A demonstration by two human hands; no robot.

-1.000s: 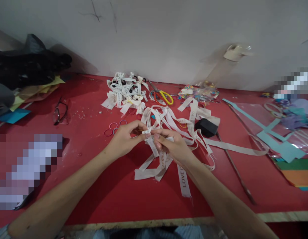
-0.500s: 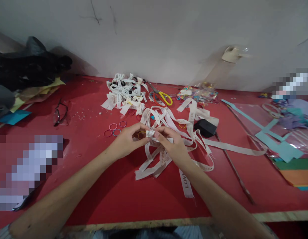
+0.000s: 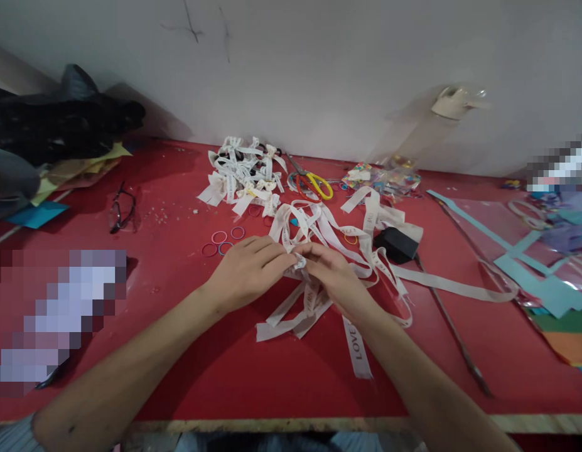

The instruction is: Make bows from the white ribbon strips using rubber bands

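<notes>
Both hands meet over the middle of the red table, pinching a white printed ribbon (image 3: 299, 261). My left hand (image 3: 250, 270) is closed on it from the left, its thumb and fingertips pressed at the gathered part. From the right, my right hand (image 3: 332, 276) grips the same piece, fingers bent around it. Beneath and behind them lies a tangle of loose white ribbon (image 3: 326, 220) with dark lettering. One loose end reading LOVE (image 3: 358, 348) hangs toward me. Several small coloured elastic rings (image 3: 220, 237) lie just beyond my left hand. The yellow ring seen earlier is hidden now.
A heap of tied ribbon bows (image 3: 243, 169) and scissors (image 3: 314, 183) with red and yellow handles lie at the back. Eyeglasses (image 3: 122, 210) rest on the left. On the right are a black block (image 3: 395, 245), a thin rod (image 3: 453, 326) and coloured paper (image 3: 561, 333).
My left hand has turned over and its fingers have closed in on the ribbon, covering the yellow ring. The gathered ribbon is now bunched tighter between both hands. The view has shifted slightly.
</notes>
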